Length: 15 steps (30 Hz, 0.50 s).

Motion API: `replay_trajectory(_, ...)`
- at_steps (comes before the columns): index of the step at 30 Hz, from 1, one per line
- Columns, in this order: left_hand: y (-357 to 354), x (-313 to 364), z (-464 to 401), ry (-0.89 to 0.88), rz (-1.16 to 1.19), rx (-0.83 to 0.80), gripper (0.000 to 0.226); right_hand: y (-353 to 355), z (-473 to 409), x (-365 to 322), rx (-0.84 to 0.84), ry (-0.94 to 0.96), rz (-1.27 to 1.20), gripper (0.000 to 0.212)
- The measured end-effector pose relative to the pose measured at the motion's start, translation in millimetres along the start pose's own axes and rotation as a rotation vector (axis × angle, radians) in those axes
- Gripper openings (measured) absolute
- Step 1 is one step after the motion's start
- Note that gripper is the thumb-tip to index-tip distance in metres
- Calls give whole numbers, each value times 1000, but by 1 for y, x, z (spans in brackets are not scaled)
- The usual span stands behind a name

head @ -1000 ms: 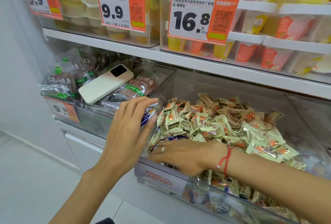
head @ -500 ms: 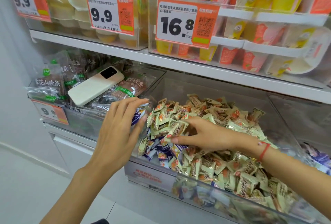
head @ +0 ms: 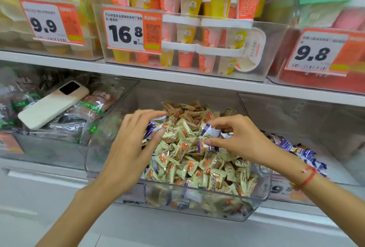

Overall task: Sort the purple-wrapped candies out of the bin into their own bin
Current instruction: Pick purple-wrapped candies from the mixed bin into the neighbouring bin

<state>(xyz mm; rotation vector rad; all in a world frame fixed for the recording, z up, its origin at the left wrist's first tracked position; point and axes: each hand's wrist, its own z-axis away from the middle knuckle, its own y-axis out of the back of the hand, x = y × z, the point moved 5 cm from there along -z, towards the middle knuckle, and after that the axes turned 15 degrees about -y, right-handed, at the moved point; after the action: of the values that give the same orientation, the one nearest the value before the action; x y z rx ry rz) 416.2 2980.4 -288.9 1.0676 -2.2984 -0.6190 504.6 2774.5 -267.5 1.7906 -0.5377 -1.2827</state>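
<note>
The shelf (head: pixel 177 77) runs off both sides, and the bags in the left tray (head: pixel 49 144) are too blurred to read under a white phone (head: pixel 52 104). The clear bin (head: pixel 197 205) in the middle is heaped with pale green candies (head: pixel 187 159), a few purple-wrapped candies showing among them; more purple ones lie in the right bin (head: pixel 335 167), partly hidden by the arm. The left hand (head: pixel 134 148) curls around purple wrappers at the heap's left edge. The right hand (head: pixel 235 138) pinches a purple-wrapped candy (head: pixel 212 132) above the heap.
</note>
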Motion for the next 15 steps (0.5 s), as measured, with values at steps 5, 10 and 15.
replay_trajectory(5, -41, 31, -25, -32, 158, -81, 35, 28, 20, 21, 88, 24, -92, 9)
replay_trajectory(10, -75, 72, -58, -127, 235, -169, 30, 84, 41, 62, 351, -8, -96, 14)
replay_trajectory(15, -137, 125, -107, -297, 201, -329, 32, 121, 41, 145, 524, -212, 178, 16)
